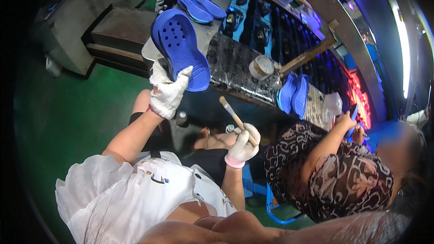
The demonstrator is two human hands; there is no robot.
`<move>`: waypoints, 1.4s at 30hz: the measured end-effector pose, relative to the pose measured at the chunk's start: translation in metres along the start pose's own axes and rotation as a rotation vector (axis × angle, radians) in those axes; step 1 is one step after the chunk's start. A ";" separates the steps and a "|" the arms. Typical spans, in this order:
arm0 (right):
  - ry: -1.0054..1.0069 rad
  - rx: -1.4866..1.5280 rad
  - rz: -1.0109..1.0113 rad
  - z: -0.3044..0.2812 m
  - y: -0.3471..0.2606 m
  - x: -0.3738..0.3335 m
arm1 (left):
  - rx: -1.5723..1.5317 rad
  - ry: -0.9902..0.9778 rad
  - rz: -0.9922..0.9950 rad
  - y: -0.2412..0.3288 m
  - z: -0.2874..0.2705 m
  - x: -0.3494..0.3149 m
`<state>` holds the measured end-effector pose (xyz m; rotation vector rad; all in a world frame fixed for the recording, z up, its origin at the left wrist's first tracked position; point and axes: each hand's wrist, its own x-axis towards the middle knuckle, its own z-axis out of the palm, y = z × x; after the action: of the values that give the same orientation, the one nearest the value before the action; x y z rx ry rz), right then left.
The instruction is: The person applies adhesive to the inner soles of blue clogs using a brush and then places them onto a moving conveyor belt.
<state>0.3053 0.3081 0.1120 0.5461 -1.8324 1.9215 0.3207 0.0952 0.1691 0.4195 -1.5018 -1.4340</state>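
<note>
My left hand [169,88], in a white glove, grips a blue shoe sole [178,47] by its lower end and holds it up above the table's near edge. Round holes mark the sole's wide upper part, and grooves show lower down. Lower and to the right, my right hand [244,145], in a white glove with a pink cuff, is closed around the wooden handle of a flat brush [233,113]. The bristles point up and left, apart from the sole. A round tin [261,67] stands on the table beyond the brush.
Blue soles [201,8] lie on the grey table [151,47] at the back, and another pair [293,93] leans to the right. Dark shoe parts [234,20] rest on the belt beyond. At right, a co-worker [330,171] sits close, handling a blue piece beside a plastic container [332,105].
</note>
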 end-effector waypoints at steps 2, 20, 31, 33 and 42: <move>-0.094 0.111 -0.008 0.002 -0.014 0.004 | -0.018 -0.057 0.013 -0.001 0.003 -0.014; -0.235 -0.287 -0.394 0.002 -0.045 0.002 | 0.112 -0.138 0.212 0.015 -0.007 -0.027; -0.243 -0.285 -0.375 -0.002 -0.037 -0.002 | 0.069 -0.136 0.147 0.000 -0.007 -0.031; -0.249 -0.258 -0.423 0.004 -0.039 0.001 | 0.063 -0.135 0.123 -0.005 -0.005 -0.034; -0.176 -0.255 -0.388 -0.005 -0.022 0.000 | 0.052 -0.115 0.082 -0.015 0.004 -0.041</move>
<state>0.3175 0.3143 0.1304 0.9279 -1.8730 1.4014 0.3305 0.1265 0.1397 0.3077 -1.6330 -1.3762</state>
